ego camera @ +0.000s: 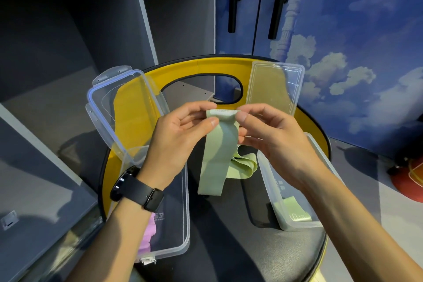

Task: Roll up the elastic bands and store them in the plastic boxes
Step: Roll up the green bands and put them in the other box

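Hands (225,126) at vertically hanging green band (217,155)

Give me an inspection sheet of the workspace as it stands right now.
Surface: black chair seat with a yellow backrest.
Job's things: green elastic band held up, top end just starting to roll, the rest hanging to the seat; left plastic box open, something pink inside; right plastic box open, green band inside; two lids leaning on the backrest.
Clutter: nothing seen.
Grippers: left hand and right hand pinch the band's top end.
Cables: nothing seen.
Surroundings: grey shelving on the left, blue cloud-print doors behind.
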A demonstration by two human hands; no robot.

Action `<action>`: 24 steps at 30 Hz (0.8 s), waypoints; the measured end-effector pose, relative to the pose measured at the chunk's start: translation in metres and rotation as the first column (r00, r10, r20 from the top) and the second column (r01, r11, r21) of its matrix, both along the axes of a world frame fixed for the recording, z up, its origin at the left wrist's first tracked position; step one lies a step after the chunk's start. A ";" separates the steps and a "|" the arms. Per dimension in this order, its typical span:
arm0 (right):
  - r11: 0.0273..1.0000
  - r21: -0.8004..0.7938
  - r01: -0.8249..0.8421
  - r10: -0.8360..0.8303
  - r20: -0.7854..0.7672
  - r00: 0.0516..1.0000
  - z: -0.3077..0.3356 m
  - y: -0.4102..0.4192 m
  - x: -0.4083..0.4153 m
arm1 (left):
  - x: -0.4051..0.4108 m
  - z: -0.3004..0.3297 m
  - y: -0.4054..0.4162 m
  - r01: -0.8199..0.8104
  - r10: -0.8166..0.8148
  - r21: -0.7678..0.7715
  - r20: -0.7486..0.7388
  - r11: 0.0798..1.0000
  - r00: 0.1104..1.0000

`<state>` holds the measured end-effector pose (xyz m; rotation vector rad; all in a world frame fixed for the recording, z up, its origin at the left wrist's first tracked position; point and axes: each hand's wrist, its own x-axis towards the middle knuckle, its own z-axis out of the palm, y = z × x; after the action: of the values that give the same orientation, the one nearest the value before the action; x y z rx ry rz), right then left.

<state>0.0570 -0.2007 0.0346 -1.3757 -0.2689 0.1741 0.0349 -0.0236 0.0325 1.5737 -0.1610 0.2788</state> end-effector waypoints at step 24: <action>0.999 0.035 0.006 -0.006 -0.002 1.000 0.001 -0.003 0.001 | -0.001 0.000 0.000 0.051 -0.054 -0.034 -0.099 0.998 0.994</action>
<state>0.0582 -0.2039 0.0353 -1.3416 -0.2654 0.1650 0.0341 -0.0238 0.0324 1.5460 -0.1201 0.1605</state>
